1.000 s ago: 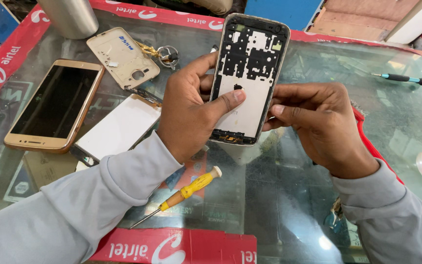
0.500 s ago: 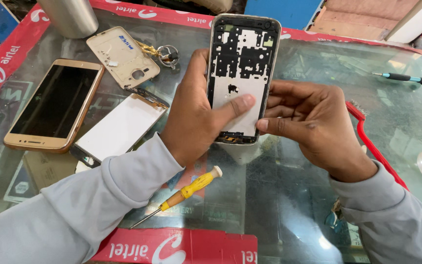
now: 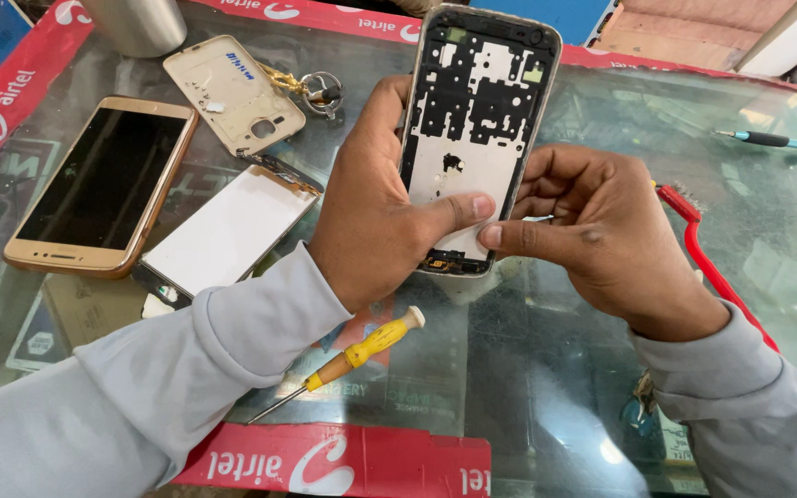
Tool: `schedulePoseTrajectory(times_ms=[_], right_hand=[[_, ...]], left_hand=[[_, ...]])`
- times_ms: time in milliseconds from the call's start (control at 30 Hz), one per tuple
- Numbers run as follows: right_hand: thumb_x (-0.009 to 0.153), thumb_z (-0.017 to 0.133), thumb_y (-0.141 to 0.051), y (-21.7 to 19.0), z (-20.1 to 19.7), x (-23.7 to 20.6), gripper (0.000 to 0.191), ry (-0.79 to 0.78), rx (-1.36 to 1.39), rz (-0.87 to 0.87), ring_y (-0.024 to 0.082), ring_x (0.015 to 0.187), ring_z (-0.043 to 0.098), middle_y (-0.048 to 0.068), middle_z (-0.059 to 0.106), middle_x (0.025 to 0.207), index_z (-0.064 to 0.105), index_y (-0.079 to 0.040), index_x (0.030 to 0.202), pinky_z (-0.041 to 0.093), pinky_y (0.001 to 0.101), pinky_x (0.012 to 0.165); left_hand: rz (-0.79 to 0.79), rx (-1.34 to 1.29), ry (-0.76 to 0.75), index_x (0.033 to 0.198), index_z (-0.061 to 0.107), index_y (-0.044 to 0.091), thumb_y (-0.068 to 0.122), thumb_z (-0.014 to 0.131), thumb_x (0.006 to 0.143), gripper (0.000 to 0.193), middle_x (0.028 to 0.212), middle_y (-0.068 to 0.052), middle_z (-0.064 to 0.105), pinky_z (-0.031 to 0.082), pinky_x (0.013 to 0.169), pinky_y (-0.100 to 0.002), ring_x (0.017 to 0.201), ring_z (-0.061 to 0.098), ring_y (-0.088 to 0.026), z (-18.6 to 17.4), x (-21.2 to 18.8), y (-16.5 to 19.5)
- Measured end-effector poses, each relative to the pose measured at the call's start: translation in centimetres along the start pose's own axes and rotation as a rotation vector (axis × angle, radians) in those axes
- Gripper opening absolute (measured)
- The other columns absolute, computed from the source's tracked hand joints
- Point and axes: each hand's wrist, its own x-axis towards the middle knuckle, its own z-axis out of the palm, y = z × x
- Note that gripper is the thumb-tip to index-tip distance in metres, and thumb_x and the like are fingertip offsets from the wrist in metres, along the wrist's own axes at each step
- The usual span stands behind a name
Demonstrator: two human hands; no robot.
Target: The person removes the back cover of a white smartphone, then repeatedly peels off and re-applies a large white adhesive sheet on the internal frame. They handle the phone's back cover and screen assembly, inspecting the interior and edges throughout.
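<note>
At the far left, a gold phone (image 3: pixel 103 198) lies face up on the glass table (image 3: pixel 767 240), its dark screen unlit. Just to its right rests a white screen panel (image 3: pixel 228 231), and beyond that, farther off, a beige back cover (image 3: pixel 232 92) lies beside a small bunch of keys (image 3: pixel 311 89). A metal cylinder (image 3: pixel 136 20) stands at the far edge above them. Near the person, a yellow-handled screwdriver (image 3: pixel 352 353) lies on the glass, its tip pointing left toward the grey sleeve. In the middle, the left hand (image 3: pixel 371 212) grips the stripped phone frame (image 3: pixel 472 120) from its left side, thumb pressed across the white lower part of the inner plate; the frame is held upright above the table, open side toward the camera. The right hand (image 3: pixel 601 231) closes loosely against the frame's right edge, its thumb tip just beside the left thumb, and a thin metal piece shows between its fingers. To the right, a red-handled brush (image 3: pixel 707 263) lies partly under that hand, and a dark, teal-handled screwdriver (image 3: pixel 772 140) lies far right.
</note>
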Motion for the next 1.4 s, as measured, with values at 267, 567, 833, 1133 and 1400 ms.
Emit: schedulePoseTrajectory(times_ms=[267,567,833,1133,1400], right_hand=[[0.078,0.079,0.01,-0.3,0.4,-0.1,0.034,0.018,0.044,0.045,0.016,0.086,0.074,0.012,0.076,0.101,0.069,0.006,0.11,0.065,0.0313,0.075],[0.089,0.071,0.002,0.5,0.2,0.2,0.024,0.056,0.087,0.033,0.015,0.087,0.075,0.01,0.077,0.104,0.069,0.005,0.112,0.065,0.0309,0.074],[0.097,0.067,-0.002,1.7,-0.2,0.0,0.01,0.08,-0.004,-0.043,0.012,0.08,0.072,0.009,0.074,0.098,0.068,0.004,0.104,0.064,0.0285,0.069],[0.095,0.067,0.001,1.9,0.0,-0.3,0.005,0.076,0.128,-0.041,0.015,0.071,0.071,0.01,0.073,0.092,0.064,0.004,0.098,0.063,0.0298,0.062],[0.097,0.059,-0.003,1.3,0.1,-0.3,0.022,0.152,0.169,-0.094,0.012,0.082,0.072,0.009,0.075,0.099,0.068,0.005,0.116,0.064,0.029,0.069]], left_hand=[[-0.005,-0.087,0.014,0.137,0.046,0.001,-0.011,0.076,0.087,0.06,0.122,-0.008,0.066,0.059,0.102,-0.03,0.113,0.067,-0.012,0.6,-0.5,0.3],[0.006,-0.066,0.005,0.137,0.044,0.001,-0.01,0.075,0.089,0.059,0.123,-0.008,0.063,0.059,0.102,-0.031,0.112,0.066,-0.012,0.1,-0.2,0.4],[-0.024,-0.109,-0.008,0.138,0.043,0.002,-0.009,0.074,0.087,0.06,0.123,-0.008,0.064,0.059,0.103,-0.031,0.114,0.066,-0.012,0.3,-0.4,0.7],[-0.065,-0.189,0.005,0.137,0.043,0.003,-0.009,0.073,0.085,0.061,0.121,-0.007,0.063,0.058,0.1,-0.031,0.111,0.066,-0.012,0.8,-0.6,0.6],[-0.007,-0.111,-0.032,0.136,0.044,0.004,-0.006,0.075,0.089,0.057,0.125,-0.007,0.063,0.057,0.105,-0.032,0.117,0.065,-0.013,0.3,-0.5,0.5]])
